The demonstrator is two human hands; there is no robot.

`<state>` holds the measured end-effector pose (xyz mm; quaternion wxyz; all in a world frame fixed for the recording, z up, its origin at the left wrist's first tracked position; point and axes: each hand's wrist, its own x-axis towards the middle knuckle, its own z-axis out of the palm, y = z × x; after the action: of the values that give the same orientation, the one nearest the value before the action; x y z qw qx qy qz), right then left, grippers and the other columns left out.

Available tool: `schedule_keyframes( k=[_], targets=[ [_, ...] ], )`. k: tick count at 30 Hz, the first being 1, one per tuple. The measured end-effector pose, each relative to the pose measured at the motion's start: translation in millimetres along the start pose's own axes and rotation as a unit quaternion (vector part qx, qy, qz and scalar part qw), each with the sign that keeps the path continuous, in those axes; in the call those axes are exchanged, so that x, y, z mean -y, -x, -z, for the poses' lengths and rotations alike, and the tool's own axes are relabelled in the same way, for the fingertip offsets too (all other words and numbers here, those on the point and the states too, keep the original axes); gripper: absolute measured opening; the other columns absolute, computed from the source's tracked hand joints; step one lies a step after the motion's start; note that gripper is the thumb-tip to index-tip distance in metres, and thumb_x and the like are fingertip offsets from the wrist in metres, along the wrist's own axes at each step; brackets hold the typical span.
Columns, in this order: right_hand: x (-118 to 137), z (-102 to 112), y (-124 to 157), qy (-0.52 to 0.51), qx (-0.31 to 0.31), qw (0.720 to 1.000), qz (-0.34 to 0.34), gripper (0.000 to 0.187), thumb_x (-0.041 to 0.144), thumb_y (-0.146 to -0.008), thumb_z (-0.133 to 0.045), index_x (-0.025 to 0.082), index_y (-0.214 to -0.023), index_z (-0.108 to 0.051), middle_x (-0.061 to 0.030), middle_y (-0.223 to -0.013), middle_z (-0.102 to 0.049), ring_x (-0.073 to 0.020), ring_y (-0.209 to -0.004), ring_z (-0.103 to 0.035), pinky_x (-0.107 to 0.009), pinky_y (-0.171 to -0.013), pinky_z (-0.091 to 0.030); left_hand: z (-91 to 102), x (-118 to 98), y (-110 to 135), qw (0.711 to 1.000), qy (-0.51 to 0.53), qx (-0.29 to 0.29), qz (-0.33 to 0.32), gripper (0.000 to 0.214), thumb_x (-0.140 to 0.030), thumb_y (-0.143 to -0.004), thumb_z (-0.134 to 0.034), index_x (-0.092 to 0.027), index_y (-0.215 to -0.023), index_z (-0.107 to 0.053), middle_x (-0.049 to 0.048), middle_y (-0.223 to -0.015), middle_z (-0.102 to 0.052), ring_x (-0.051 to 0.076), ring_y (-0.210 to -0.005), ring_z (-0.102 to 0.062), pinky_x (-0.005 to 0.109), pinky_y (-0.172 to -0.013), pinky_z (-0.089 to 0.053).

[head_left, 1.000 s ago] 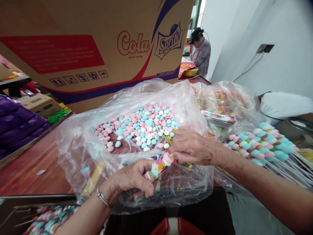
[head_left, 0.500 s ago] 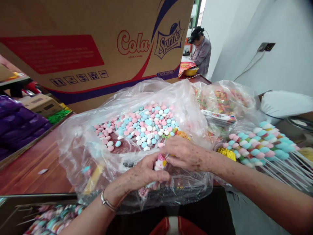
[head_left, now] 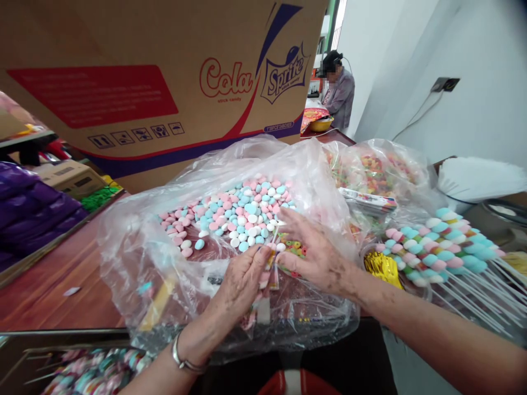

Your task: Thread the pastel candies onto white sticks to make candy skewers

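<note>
Pinched in my left hand point(head_left: 241, 282) is a candy skewer point(head_left: 268, 267) in a clear printed wrapper, its white stick pointing up and away. My fingers cover much of it. My right hand point(head_left: 310, 252) is open just to its right, fingers spread, the thumb close to the wrapper. Beyond both hands, pink, blue and white candies point(head_left: 242, 211) lie loose in a large clear plastic bag point(head_left: 135, 241) spread over the table. Small ring-shaped gummies point(head_left: 293, 247) lie partly behind my right hand.
Finished candy skewers point(head_left: 444, 247) are piled at right beside gold twist ties point(head_left: 382, 269). A big carton point(head_left: 164, 71) stands behind the bag. More wrapped skewers point(head_left: 96, 370) fill a box at lower left. White sticks point(head_left: 481, 175) lie far right. A co-worker point(head_left: 340, 90) is at the back.
My right hand has let go of the wrapper's neck and spread its fingers. The skewer in my left hand has turned, so its white stick now shows pointing up.
</note>
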<state>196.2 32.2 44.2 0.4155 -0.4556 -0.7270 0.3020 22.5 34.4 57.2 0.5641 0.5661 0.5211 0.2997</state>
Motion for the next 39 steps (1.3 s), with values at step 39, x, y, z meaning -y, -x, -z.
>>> schedule_keyframes(
  k=[39],
  targets=[
    [-3, -2, 47, 0.35, -0.064, 0.89, 0.286, 0.032, 0.017, -0.096, -0.042, 0.015, -0.125, -0.056, -0.011, -0.12, -0.065, -0.0262, -0.117, -0.051, -0.047, -0.103, -0.036, 9.8, 14, -4, 0.936, 0.149, 0.31, 0.073, 0.032, -0.04, -0.085, -0.06, -0.015, -0.066, -0.054, -0.0022, -0.056, -0.053, 0.008, -0.041, -0.044, 0.019, -0.04, -0.035]
  ],
)
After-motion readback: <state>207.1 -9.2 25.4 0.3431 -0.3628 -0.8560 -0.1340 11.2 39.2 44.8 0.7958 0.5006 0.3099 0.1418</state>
